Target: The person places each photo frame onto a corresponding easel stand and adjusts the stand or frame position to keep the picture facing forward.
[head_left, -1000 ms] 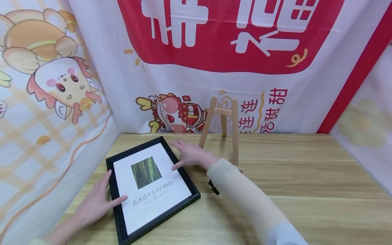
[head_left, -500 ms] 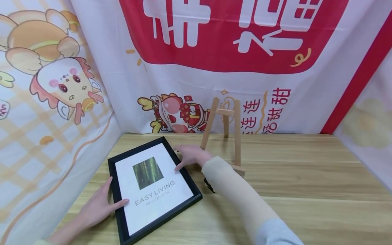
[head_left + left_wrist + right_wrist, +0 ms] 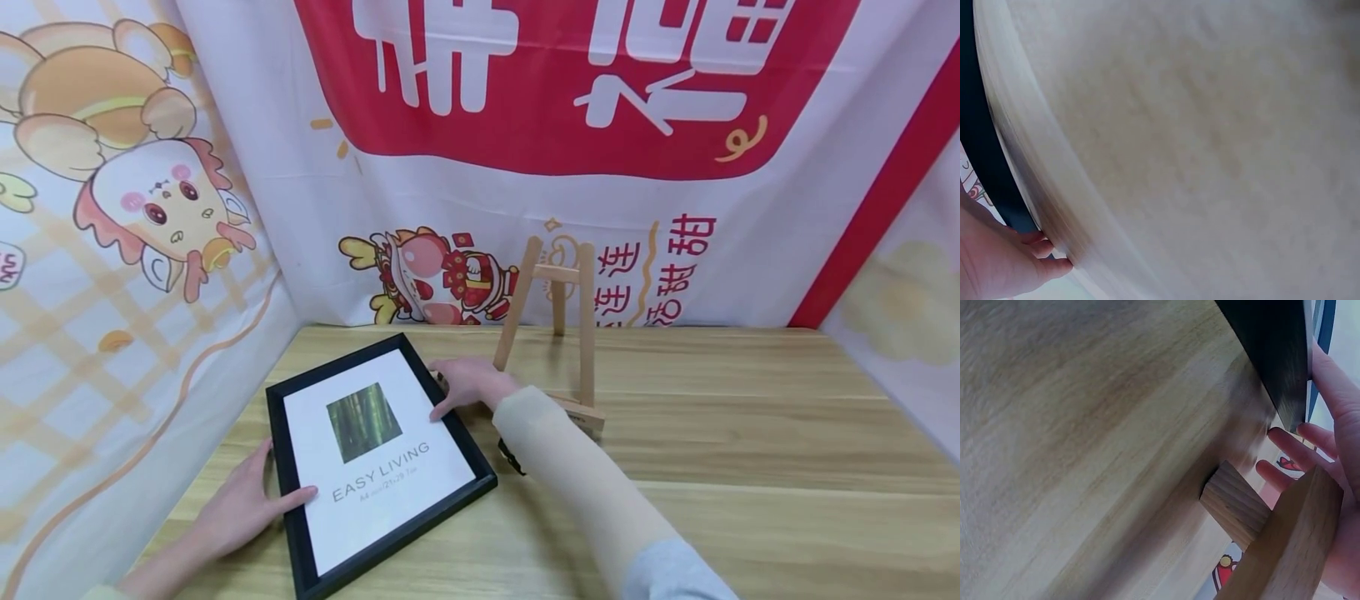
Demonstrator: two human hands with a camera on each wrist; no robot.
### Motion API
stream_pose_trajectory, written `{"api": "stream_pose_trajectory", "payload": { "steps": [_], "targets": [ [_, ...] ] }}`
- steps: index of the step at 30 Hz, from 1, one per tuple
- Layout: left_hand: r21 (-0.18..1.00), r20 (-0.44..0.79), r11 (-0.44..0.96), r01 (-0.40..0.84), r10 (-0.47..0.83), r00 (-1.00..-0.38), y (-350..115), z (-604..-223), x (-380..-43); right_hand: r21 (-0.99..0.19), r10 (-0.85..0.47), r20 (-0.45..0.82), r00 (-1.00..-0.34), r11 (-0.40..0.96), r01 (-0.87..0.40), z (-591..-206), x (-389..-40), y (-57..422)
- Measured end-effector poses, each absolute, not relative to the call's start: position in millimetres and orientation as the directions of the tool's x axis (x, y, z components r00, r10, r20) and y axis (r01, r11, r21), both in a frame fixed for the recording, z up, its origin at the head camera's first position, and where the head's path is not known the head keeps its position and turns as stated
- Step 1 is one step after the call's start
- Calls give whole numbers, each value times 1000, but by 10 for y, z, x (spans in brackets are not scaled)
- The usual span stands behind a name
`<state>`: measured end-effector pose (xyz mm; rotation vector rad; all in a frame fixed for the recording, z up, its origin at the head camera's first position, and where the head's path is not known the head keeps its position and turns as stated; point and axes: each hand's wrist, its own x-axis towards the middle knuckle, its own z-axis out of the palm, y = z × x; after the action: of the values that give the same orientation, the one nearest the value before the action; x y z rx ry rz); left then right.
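Note:
A black picture frame [image 3: 407,533] lies flat on the table at the left, turned at an angle. Its white insert sheet [image 3: 375,517] reads "EASY LIVING" beneath a green forest picture. My left hand [image 3: 240,504] grips the left border, thumb over the front and fingers along the outer side. Opposite it, my right hand [image 3: 468,383] holds the right border, its thumb on the front. The right wrist view shows the right fingertips [image 3: 1282,439] by the frame's dark side [image 3: 1279,356]. In the left wrist view, fingers [image 3: 1041,247] meet the frame's edge [image 3: 982,125].
A small wooden easel [image 3: 587,333] stands just right of the frame, partly behind my right arm. Its wood [image 3: 1297,531] comes close to the right hand in the right wrist view. Printed cloth [image 3: 300,208] encloses the wooden table [image 3: 750,417] at back and sides.
My right hand has closed in on the frame's right border, and my left hand has settled against the left one. The frame stays nearly in place; the view shifts slightly.

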<state>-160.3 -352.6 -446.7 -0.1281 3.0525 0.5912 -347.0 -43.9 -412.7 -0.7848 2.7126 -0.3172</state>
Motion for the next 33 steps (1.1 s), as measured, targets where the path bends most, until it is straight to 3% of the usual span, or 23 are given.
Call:
{"api": "stream_pose_trajectory", "payload": {
  "steps": [21,33],
  "targets": [
    [415,-87,901,-123,-95,-992,-3522,-4467,-1583,-274,-513,-231,-827,849,-451,-4124,-3438,-480],
    [474,-36,876,-94,-87,-996,-3519,-4526,-1584,-269,-487,-265,-832,866,-421,-4118,-3435,-482]
  ]
}}
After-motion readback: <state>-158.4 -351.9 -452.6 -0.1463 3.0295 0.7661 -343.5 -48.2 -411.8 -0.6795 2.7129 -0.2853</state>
